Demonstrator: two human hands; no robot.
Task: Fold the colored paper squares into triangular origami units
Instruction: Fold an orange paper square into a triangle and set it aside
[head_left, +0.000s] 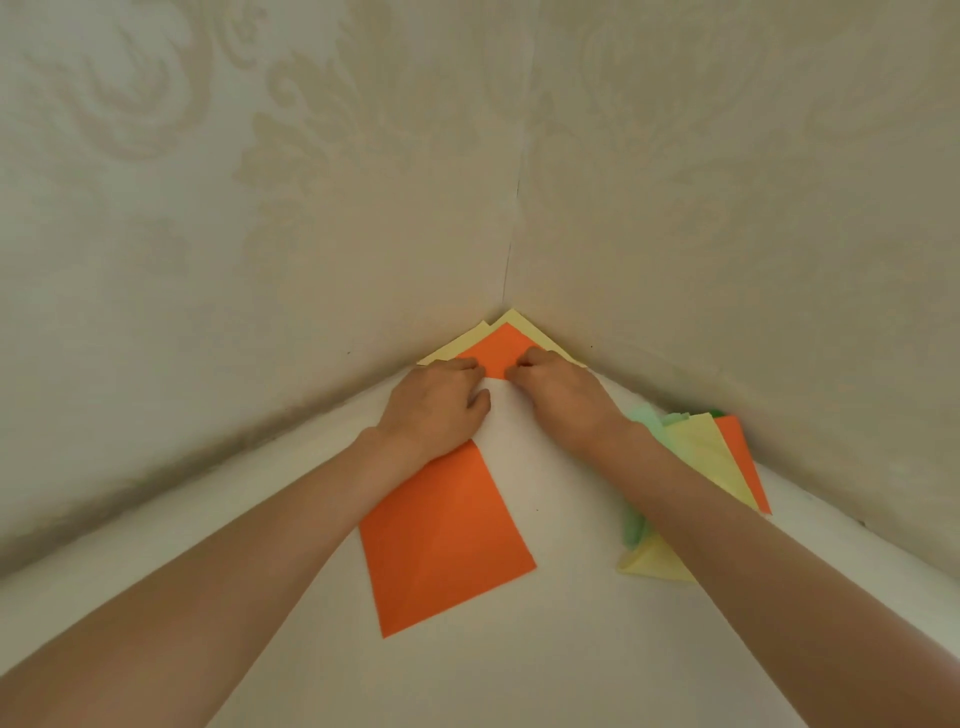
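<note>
L hand (436, 402), R hand (558, 395) fingers (521, 371) pinch orange paper (498, 345).

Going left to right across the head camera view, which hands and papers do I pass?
left hand → small orange paper → right hand → mixed paper pile. The large orange sheet overlaps the left hand, so it is left out.

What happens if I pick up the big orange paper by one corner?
The big orange paper looks like a thin, flat single sheet, so it would probably droop and feel very light. Lying flat on the smooth white surface, it would likely slide if pushed.
</note>
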